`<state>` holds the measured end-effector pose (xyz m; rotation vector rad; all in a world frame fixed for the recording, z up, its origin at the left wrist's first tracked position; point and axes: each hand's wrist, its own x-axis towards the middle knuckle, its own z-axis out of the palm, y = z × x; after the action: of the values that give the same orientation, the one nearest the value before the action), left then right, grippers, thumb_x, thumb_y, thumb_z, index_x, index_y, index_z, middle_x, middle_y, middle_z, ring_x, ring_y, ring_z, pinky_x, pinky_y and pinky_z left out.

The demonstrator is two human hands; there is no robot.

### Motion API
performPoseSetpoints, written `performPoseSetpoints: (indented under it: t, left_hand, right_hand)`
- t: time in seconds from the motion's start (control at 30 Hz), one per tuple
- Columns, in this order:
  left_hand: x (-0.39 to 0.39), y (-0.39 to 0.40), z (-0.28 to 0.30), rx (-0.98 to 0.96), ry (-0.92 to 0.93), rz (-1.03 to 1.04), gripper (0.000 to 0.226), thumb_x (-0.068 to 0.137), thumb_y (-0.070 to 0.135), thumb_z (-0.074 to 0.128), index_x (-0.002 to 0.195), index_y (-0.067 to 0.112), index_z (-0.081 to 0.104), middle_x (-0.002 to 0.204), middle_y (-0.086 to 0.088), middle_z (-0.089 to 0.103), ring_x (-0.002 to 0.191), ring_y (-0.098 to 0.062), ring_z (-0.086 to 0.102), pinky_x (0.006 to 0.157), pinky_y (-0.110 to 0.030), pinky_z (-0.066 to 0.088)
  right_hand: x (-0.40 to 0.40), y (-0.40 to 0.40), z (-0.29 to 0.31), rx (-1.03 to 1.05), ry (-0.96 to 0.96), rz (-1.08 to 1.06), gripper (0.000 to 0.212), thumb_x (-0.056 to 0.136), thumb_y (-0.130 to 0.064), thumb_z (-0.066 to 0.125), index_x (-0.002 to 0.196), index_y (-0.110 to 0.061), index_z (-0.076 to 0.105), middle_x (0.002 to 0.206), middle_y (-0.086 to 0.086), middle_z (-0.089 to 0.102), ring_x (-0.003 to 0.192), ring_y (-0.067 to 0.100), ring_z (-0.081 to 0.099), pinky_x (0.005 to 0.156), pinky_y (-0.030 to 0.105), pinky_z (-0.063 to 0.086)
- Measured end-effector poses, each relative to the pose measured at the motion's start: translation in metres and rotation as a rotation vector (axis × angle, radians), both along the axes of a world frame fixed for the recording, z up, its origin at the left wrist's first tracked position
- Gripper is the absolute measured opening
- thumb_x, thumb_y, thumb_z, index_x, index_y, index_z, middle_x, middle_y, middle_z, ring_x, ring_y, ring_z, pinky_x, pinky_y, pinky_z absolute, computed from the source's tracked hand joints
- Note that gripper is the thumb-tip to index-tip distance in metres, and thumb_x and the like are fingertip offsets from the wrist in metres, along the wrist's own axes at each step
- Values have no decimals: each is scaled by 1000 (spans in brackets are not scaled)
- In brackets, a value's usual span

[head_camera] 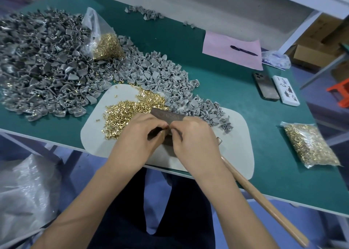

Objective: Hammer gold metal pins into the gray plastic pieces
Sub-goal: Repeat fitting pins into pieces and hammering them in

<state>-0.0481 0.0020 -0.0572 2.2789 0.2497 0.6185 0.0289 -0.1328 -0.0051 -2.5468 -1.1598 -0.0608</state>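
Bare green table top (236,90) open between grey plastic piece heap (162,75) and two phones (266,87), left side blocked by darker grey heap (37,63), loose gold pin pile (130,110) crowding white mat (236,144), wooden hammer handle (264,205) crossing near edge right

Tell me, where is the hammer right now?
In the head view the hammer lies unheld on the person's right; its wooden handle runs from under the right hand, across the white mat, past the table's near edge.

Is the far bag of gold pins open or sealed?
Open: the far bag lies with its mouth gaping, pins settled at its near end.
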Motion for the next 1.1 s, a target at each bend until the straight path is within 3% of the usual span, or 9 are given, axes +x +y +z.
performPoseSetpoints:
  t: [0.13, 0.37, 0.63, 0.87, 1.1]
  left_hand:
    - [0, 0, 0, 10, 6, 4, 12, 87, 17, 75, 99, 20, 77, 90, 12, 65, 93, -14, 54, 84, -17, 39]
    - [-2, 1, -2, 76, 57, -42, 13, 93, 27, 64, 104, 20, 69, 97, 13, 58, 100, -13, 50, 86, -27, 42]
    - [0, -7, -3, 80, 34, 26, 8, 92, 27, 66, 100, 26, 66, 93, 18, 53, 97, -11, 47, 80, -25, 38]
    - [-1, -3, -3, 69, 26, 19, 9, 92, 29, 68, 100, 28, 69, 92, 19, 56, 97, -9, 48, 83, -28, 42]
    - [0, -4, 1, 79, 46, 46, 7, 89, 31, 72, 96, 30, 73, 87, 18, 60, 93, -10, 52, 78, -35, 47]
  right_hand:
    - [3, 0, 2, 1, 65, -20, 18, 94, -18, 57, 86, -18, 73, 75, -2, 51, 82, 24, 55, 73, 38, 45]
    - [8, -4, -5, 107, 158, -53, 17, 89, -16, 63, 85, -24, 77, 68, -5, 56, 72, 18, 55, 68, 32, 43]
    - [8, -10, -18, 275, 157, -90, 15, 86, -14, 69, 78, -25, 76, 57, -11, 47, 65, 11, 47, 59, 11, 30]
    - [7, -14, -24, 364, 219, -78, 14, 88, -14, 69, 78, -22, 75, 54, -9, 43, 59, 12, 44, 57, 21, 27]
    - [16, -36, -27, 544, 313, -137, 18, 91, -16, 75, 104, -25, 81, 63, -14, 58, 58, 6, 47, 60, 14, 34]
